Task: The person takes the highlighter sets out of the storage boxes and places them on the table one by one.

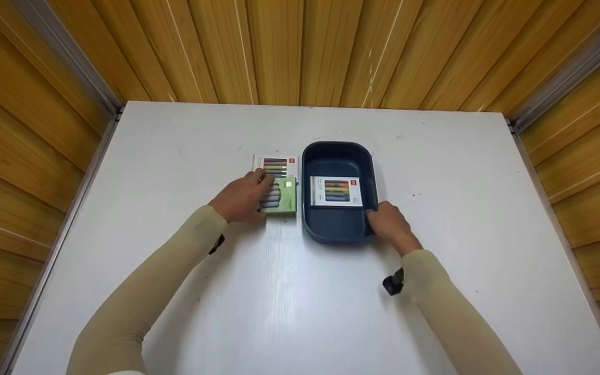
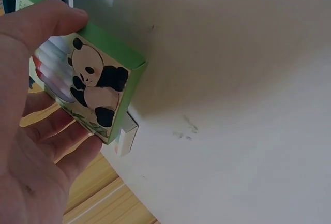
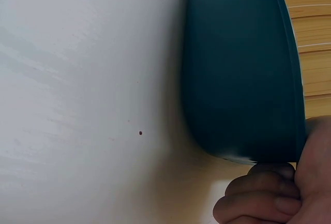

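Note:
My left hand (image 1: 240, 198) holds a green box of chalk (image 1: 288, 201) by its left side. In the left wrist view, thumb and fingers lie on opposite edges of that box, whose face has a panda drawing (image 2: 98, 81) and a window showing pale sticks. Just beyond it on the table lies a white box of coloured sticks (image 1: 282, 162), partly covered by the hand and the green box. A dark blue tray (image 1: 331, 225) stands to the right, another white box of coloured sticks (image 1: 336, 191) inside it. My right hand (image 1: 391, 224) grips the tray's right rim near the front corner.
Everything stands on a white table (image 1: 279, 291) with small dark specks. Wood-look panels (image 1: 300, 52) rise behind its far edge and along both sides, with metal posts at the back corners. Each wrist wears a small black device (image 1: 394, 282).

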Demonstrator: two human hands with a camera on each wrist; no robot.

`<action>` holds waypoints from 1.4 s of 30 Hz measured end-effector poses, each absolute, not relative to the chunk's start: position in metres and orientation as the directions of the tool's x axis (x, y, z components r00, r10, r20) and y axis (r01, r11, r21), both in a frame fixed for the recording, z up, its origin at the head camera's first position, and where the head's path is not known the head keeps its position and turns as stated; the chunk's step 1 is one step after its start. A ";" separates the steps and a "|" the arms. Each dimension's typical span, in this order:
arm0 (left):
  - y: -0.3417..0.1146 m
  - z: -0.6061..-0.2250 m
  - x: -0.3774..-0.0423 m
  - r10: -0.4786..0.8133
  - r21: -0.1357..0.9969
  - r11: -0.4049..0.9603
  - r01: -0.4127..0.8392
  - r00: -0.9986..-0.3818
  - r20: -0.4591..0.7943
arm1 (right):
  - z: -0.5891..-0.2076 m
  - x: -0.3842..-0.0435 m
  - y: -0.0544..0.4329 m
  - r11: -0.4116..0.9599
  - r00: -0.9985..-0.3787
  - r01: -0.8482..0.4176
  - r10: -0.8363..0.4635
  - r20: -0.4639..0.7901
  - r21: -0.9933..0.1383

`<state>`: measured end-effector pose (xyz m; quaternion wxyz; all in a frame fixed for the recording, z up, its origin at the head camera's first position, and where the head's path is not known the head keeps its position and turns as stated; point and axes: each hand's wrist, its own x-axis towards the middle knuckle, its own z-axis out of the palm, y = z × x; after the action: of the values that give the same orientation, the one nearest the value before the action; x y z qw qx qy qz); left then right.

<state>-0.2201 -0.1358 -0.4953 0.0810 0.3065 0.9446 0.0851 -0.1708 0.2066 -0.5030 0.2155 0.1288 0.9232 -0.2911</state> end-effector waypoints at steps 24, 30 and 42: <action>-0.127 -0.507 -0.219 0.615 0.161 0.787 0.596 -0.779 -0.120 | -0.504 -0.171 0.208 0.808 -0.878 0.348 0.102 -0.468 -0.475; -0.127 -0.510 -0.219 0.635 0.180 0.767 0.615 -0.768 -0.085 | -0.504 -0.171 0.208 0.809 -0.881 0.344 0.102 -0.463 -0.477; -0.122 -0.514 -0.218 0.616 0.160 0.788 0.595 -0.768 -0.175 | -0.502 -0.173 0.207 0.797 -0.867 0.362 0.097 -0.489 -0.483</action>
<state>-0.2176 -0.1215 -0.5143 0.1096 0.3222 0.9391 0.0475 -0.1725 0.2067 -0.5024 0.2262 0.1246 0.9206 -0.2929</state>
